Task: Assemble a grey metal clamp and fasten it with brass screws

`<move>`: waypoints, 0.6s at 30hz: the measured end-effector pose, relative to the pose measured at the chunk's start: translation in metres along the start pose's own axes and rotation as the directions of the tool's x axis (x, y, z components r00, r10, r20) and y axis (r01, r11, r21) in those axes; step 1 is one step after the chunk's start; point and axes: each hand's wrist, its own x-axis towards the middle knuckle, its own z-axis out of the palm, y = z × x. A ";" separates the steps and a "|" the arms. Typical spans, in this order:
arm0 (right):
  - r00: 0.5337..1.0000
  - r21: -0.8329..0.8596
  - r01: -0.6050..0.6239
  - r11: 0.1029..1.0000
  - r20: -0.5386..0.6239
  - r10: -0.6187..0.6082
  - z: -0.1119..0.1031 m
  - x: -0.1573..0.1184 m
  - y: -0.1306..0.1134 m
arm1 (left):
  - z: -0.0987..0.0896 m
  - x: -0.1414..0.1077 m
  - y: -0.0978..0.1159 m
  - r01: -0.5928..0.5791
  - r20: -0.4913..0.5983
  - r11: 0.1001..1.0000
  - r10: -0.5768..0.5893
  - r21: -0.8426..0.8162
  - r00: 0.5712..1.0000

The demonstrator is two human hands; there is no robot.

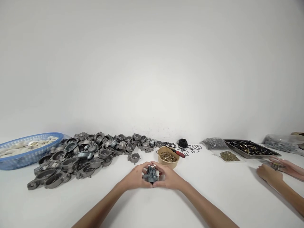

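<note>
Both hands around unmarked casting

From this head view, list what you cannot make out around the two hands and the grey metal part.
- Grey metal part: its sides and underside are covered by the left hand and right hand.
- Brass pieces in the paper bowl: too small to tell their kind.
- Blue basket: cut off by the left edge; pale contents blurred.
- Co-worker's hands: the small item under them is hidden.
</note>
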 end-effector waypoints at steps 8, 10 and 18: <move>0.999 -0.055 0.045 0.997 0.007 -0.044 0.002 0.001 -0.007 | -0.022 -0.005 -0.006 0.029 0.083 0.996 -0.022 -0.088 0.996; 0.999 -0.065 0.051 0.997 0.004 -0.051 0.003 0.001 -0.008 | -0.027 -0.006 -0.008 0.049 0.037 0.997 -0.047 -0.063 0.998; 0.996 -0.097 0.087 0.991 0.033 -0.084 0.004 -0.001 -0.013 | -0.025 -0.006 -0.013 0.038 0.015 0.999 -0.038 -0.023 0.999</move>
